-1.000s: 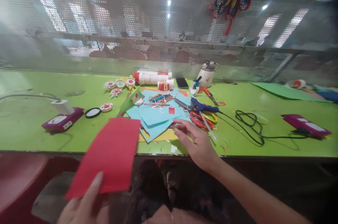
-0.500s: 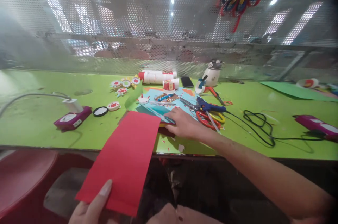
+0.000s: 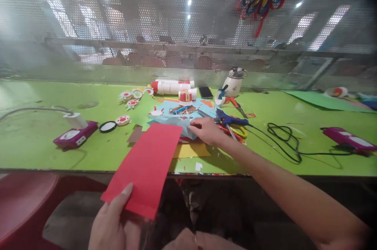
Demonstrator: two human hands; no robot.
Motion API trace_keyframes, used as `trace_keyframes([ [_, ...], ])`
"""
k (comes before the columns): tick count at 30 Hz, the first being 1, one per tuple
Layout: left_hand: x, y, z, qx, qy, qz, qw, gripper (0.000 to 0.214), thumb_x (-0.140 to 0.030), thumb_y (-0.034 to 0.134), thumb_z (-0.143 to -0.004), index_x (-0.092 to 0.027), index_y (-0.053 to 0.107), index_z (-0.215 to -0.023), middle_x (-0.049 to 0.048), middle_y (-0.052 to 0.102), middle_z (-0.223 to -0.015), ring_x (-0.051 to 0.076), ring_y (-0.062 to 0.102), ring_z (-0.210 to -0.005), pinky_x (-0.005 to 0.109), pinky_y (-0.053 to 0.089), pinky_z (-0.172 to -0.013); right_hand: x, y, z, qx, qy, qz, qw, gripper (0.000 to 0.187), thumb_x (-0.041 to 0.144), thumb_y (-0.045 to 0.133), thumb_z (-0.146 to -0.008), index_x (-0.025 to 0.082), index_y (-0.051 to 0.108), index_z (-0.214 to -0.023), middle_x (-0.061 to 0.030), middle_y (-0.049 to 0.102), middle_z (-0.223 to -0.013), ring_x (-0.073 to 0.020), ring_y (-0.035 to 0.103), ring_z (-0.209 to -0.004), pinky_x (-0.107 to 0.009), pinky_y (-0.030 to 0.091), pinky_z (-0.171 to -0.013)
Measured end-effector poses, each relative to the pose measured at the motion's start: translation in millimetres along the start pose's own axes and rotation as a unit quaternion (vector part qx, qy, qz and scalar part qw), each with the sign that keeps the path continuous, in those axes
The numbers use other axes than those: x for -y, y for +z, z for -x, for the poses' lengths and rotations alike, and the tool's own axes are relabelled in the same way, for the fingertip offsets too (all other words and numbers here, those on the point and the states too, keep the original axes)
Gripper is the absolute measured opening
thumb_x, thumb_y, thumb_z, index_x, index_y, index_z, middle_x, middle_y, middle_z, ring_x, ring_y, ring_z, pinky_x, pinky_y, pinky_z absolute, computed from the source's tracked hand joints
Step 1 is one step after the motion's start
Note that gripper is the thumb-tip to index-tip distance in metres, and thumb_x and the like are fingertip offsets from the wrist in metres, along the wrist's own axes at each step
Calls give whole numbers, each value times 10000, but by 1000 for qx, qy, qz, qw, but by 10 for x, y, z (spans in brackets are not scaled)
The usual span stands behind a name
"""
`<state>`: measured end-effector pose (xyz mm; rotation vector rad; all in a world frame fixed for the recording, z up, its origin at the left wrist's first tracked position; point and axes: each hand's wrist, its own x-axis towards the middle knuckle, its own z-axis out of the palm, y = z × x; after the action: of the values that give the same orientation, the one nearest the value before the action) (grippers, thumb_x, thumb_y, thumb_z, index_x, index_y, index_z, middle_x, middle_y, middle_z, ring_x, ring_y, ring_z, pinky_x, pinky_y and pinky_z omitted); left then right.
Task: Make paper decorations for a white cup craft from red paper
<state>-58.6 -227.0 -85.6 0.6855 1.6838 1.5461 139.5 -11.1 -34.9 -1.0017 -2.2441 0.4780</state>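
My left hand grips the near end of a long red paper sheet, thumb on top; the sheet reaches from my lap over the green table's front edge. My right hand is stretched forward with its fingers closed on the near edge of a pile of light blue paper sheets, lifting it off a yellow sheet. Red and yellow scissors and a blue glue gun lie just right of that hand.
A purple device with a white plug sits at left, another purple device at right with a black cable. Glue bottles, a phone, a white jug, paper discs and green paper lie further back. A mesh wall rises behind.
My right hand went from hovering open to gripping the blue paper pile and lifting its edge, baring the yellow sheet. My left hand brought the red sheet forward and to the right.
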Motion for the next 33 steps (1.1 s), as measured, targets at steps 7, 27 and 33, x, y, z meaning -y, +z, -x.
trace_keyframes([
  [7, -133, 285, 134, 33, 39, -38, 998, 255, -39, 707, -486, -182, 712, -697, 30, 681, -687, 185, 593, -600, 230, 527, -550, 96, -112, -229, -23, -22, -19, 999, 156, 175, 554, -794, 145, 613, -653, 22, 530, -589, -102, 445, -556, -231, 310, -552],
  [27, -494, 1016, -147, 184, -150, 185, 954, 104, -171, 643, -749, -119, 670, -835, 91, 717, -867, 185, 664, -707, 288, 590, -580, 174, -293, 496, -39, -101, 29, 994, 116, 218, 595, -837, 167, 684, -893, -85, 695, -881, -208, 592, -891, -353, 443, -840],
  [33, -558, 898, -116, 202, -178, 151, 951, 65, -170, 664, -748, -114, 681, -776, 75, 715, -842, 183, 667, -736, 338, 602, -677, -147, -771, 719, -37, -15, 70, 997, 158, 254, 554, -853, 189, 698, -861, -64, 700, -850, -193, 611, -812, -319, 464, -756],
])
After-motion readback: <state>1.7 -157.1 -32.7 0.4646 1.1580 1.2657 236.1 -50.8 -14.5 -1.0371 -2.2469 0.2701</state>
